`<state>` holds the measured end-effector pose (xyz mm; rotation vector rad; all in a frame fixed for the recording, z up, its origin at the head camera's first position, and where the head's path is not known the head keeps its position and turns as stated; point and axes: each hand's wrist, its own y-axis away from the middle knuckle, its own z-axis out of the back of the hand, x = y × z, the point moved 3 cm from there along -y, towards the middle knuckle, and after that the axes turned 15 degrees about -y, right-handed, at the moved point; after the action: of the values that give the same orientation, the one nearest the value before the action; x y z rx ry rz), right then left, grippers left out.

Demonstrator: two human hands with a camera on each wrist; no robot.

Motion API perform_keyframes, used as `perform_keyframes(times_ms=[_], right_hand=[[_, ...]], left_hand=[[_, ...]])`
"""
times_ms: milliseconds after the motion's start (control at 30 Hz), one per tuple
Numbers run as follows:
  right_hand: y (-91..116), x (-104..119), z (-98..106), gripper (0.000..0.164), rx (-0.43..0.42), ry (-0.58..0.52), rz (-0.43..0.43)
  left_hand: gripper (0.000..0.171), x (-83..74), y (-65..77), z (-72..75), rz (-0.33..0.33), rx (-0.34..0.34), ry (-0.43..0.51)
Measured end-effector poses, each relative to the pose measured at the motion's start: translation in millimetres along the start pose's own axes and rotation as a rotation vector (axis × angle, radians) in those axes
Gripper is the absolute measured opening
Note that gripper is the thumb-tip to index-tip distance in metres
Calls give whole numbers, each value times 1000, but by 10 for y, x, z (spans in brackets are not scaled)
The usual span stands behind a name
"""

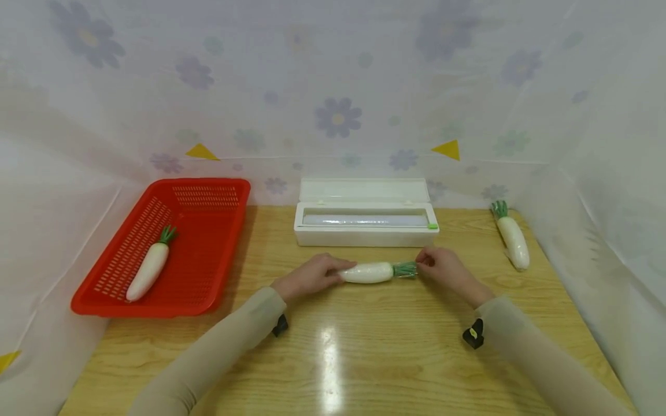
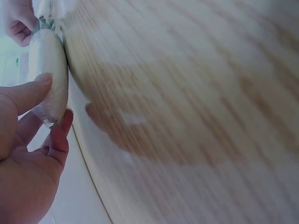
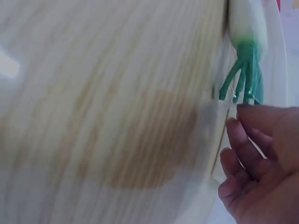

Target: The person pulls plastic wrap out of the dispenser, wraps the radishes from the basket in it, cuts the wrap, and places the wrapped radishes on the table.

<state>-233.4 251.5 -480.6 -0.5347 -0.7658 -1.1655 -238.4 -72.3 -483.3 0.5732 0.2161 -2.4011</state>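
A white radish (image 1: 370,273) with green stalks lies crosswise on the wooden table, glossy with clear plastic wrap. My left hand (image 1: 312,276) grips its tapered end; in the left wrist view the thumb (image 2: 35,93) lies along one side and the fingers curl round the other. At the stalk end, my right hand (image 1: 444,268) pinches the clear wrap just beyond the green tips. Up close in the right wrist view, the green stalks (image 3: 247,74) end right at the thumb and forefinger.
Behind the hands stands a white cling film box (image 1: 364,238), lid up, roll inside. On the left a red basket (image 1: 221,289) holds another radish (image 1: 149,271). A wrapped radish (image 1: 514,242) lies at the far right. Flowered sheeting (image 1: 338,69) encloses the table (image 1: 395,352).
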Motion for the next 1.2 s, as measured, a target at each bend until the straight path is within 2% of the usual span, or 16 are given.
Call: perform_keyframes(times_ms=[267,433,633,800,933,1033,1200], right_hand=[[-14,-20,-71,19,-29,-125,-143],[-8,-13,-75,28,-5,-221,-137],[45,33,-47,22,1,-127,-55],[46,-51,-65,11,15,-169,-75],[63,-85,-49,19,8,-186,-75],[80,-69,-30,28,40,-175,-82],[64,-28,-49,24,97,-90,-28]], left_hand=[[46,0,1,-11,6,3,-49],[47,-10,-5,-33,-9,8,-55],[47,-15,-17,-59,-25,3,-47],[47,-15,-13,-70,-23,-5,-65],[50,-32,-18,-80,-12,-15,-91],[53,-56,-13,-80,17,-39,-141],[54,-99,-21,-84,74,-108,-199]])
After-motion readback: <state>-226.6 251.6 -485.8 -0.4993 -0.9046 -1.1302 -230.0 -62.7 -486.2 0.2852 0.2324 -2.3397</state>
